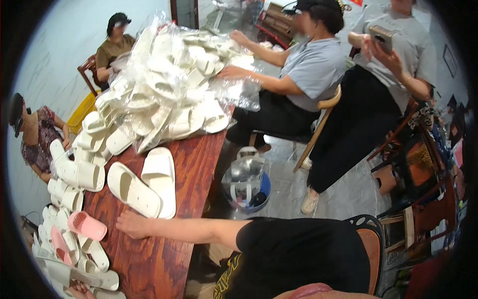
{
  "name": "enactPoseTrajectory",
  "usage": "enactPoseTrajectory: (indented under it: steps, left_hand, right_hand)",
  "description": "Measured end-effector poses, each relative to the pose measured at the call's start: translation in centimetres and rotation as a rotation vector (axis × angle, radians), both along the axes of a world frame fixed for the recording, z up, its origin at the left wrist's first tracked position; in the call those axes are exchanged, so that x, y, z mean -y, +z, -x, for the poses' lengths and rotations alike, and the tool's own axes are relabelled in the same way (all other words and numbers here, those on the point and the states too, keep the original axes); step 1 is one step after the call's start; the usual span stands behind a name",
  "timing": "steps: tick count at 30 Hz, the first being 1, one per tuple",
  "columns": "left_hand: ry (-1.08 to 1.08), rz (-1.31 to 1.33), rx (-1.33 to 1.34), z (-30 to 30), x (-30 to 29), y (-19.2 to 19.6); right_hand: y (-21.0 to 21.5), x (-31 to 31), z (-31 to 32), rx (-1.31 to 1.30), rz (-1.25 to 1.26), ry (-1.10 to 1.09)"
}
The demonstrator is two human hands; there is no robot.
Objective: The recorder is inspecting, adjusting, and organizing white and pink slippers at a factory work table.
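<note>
My right hand (133,224) rests on the wooden table (149,259), its fingers loosely spread and nothing held in them. Just beyond it lie two cream slide slippers (133,188), their ends close to my wrist. At the lower left rim my left hand (80,290) shows only in part, its fingers against a pale slipper (69,272) that it seems to grip. Between my hands and along the table's left side sit more cream slippers, with a pink slipper (87,225) and a second pink slipper (60,245) among them.
A big heap of cream slippers in clear plastic bags (164,84) covers the table's far end. Several people sit or stand around; one in grey touches the bags, another holds a phone (381,38). A blue tub (259,192) stands on the floor beside wooden chairs (428,209).
</note>
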State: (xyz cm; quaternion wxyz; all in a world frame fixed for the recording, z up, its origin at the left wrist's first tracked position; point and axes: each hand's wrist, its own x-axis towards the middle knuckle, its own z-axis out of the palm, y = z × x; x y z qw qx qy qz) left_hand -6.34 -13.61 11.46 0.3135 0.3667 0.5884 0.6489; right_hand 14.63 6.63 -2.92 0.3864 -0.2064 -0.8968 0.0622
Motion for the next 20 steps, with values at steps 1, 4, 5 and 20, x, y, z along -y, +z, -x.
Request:
enactPoseTrajectory:
  steps: [1, 4, 5, 20]
  left_hand:
    - [0.002, 0.027, 0.0, -1.0, 0.4, 0.8]
    - [-0.026, 0.096, 0.018, -5.4, 0.6, 1.7]
    - [-0.049, 0.113, 0.027, -6.8, 0.1, 1.6]
    - [-0.039, 0.367, 0.164, -8.0, -0.3, -9.5]
  right_hand:
    - [0.2, 0.1, -0.1, 0.004, 0.007, 0.018]
    - [0.6, 0.5, 0.2, 0.015, 0.053, 0.055]
    - [0.6, 0.7, 0.3, 0.03, 0.059, 0.034]
    - [4.5, -1.8, -0.7, -0.427, 1.125, 0.646]
